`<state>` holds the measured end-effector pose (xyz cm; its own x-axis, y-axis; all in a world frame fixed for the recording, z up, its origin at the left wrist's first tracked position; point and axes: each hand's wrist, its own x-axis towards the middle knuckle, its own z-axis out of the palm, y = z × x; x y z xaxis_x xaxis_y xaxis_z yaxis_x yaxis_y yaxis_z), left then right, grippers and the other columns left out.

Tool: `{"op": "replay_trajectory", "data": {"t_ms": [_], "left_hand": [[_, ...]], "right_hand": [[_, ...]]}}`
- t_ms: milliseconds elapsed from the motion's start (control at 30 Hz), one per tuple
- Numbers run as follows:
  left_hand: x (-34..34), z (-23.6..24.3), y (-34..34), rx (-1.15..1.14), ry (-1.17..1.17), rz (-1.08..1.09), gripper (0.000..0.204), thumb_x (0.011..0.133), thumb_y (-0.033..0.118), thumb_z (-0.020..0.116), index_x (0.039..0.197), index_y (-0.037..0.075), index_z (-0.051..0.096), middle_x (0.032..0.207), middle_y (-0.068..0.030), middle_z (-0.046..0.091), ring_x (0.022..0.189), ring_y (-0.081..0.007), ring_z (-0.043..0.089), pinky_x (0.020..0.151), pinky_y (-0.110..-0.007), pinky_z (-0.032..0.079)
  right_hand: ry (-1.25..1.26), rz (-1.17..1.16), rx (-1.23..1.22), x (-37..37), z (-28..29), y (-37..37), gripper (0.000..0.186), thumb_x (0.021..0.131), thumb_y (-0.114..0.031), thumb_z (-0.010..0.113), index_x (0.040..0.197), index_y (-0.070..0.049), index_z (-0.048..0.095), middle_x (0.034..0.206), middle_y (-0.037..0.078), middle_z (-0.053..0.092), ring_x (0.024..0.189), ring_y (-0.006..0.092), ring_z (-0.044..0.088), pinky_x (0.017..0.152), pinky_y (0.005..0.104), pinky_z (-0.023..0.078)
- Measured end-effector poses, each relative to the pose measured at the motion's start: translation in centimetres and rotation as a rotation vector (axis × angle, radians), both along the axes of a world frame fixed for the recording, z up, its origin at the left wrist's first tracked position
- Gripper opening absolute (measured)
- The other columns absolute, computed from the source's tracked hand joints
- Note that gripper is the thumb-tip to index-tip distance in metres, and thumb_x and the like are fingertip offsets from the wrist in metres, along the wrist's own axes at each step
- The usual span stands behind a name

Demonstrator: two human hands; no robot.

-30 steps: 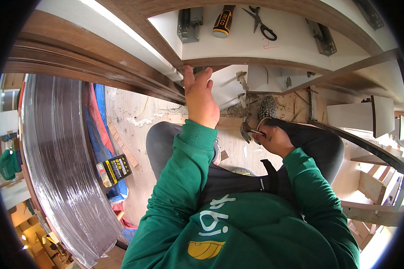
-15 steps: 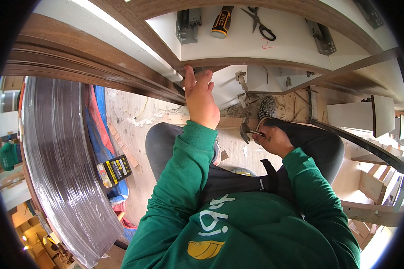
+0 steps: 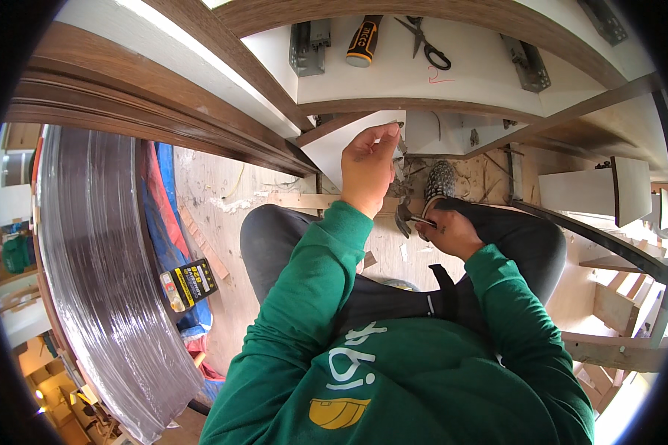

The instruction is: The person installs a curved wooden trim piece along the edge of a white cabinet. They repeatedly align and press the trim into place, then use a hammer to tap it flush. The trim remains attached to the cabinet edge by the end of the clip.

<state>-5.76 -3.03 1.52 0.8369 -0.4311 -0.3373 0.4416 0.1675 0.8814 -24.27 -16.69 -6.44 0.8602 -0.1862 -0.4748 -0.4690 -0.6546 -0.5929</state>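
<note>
My left hand is closed at the edge of a white cabinet door with brown edging, its fingertips beside a metal hinge. The hand hides part of the door, and the exact grip does not show fully. Over my right thigh, my right hand is wrapped round the handle of a claw hammer. The hammer's dark head points away from my fist, toward my left.
Scissors, an orange-and-black screwdriver handle and metal drawer brackets lie in the white cabinet ahead. Plastic-wrapped brown panels and a yellow-and-black box are at left. Wood scraps litter the floor.
My left hand has moved right from the brown frame to the door's hinge edge, and its spread fingers have closed. The door has shifted slightly. My right hand keeps the hammer nearly still.
</note>
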Motion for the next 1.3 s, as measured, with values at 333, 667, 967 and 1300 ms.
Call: {"op": "replay_trajectory", "data": {"t_ms": [333, 667, 967, 1300], "left_hand": [[-0.3, 0.2, -0.7, 0.138, -0.102, 0.093, 0.053, 0.094, 0.044, 0.078, 0.063, 0.011, 0.050, 0.055, 0.0032, 0.045, 0.048, -0.0075, 0.041, 0.046, -0.026, 0.034], [1.2, -1.8, -0.4, -0.076, 0.068, 0.173, 0.055, 0.102, 0.047, 0.066, 0.066, 0.014, 0.042, 0.059, -0.0008, 0.046, 0.059, -0.0167, 0.051, 0.061, -0.032, 0.042], [4.1, -3.2, 1.2, -0.191, 0.183, 0.440, 0.035, 0.108, 0.038, 0.049, 0.122, 0.006, 0.053, 0.110, -0.0076, 0.060, 0.093, -0.0235, 0.061, 0.083, -0.041, 0.048], [5.6, -2.2, 2.5, -0.420, 0.275, 0.413, 0.045, 0.106, 0.042, 0.049, 0.129, 0.003, 0.048, 0.121, -0.0084, 0.056, 0.111, -0.0278, 0.058, 0.098, -0.046, 0.045]], "right_hand": [[0.031, 0.007, 0.005, 0.0, 0.3, -0.2, 0.043, 0.093, -0.047, 0.067, 0.100, -0.005, 0.075, 0.083, 0.022, 0.071, 0.084, 0.0411, 0.070, 0.076, 0.0494, 0.055], [0.042, 0.021, -0.013, 0.1, 0.5, -0.2, 0.042, 0.094, -0.046, 0.066, 0.101, -0.005, 0.074, 0.082, 0.022, 0.070, 0.084, 0.0407, 0.070, 0.076, 0.0497, 0.054], [0.038, 0.013, -0.020, 0.2, 0.8, 0.0, 0.041, 0.093, -0.045, 0.067, 0.109, -0.009, 0.076, 0.085, 0.020, 0.071, 0.087, 0.0393, 0.070, 0.078, 0.0481, 0.055], [0.036, 0.009, 0.000, 0.0, 1.0, 0.0, 0.040, 0.093, -0.045, 0.068, 0.110, -0.009, 0.076, 0.087, 0.019, 0.071, 0.086, 0.0388, 0.070, 0.079, 0.0470, 0.055]]}}
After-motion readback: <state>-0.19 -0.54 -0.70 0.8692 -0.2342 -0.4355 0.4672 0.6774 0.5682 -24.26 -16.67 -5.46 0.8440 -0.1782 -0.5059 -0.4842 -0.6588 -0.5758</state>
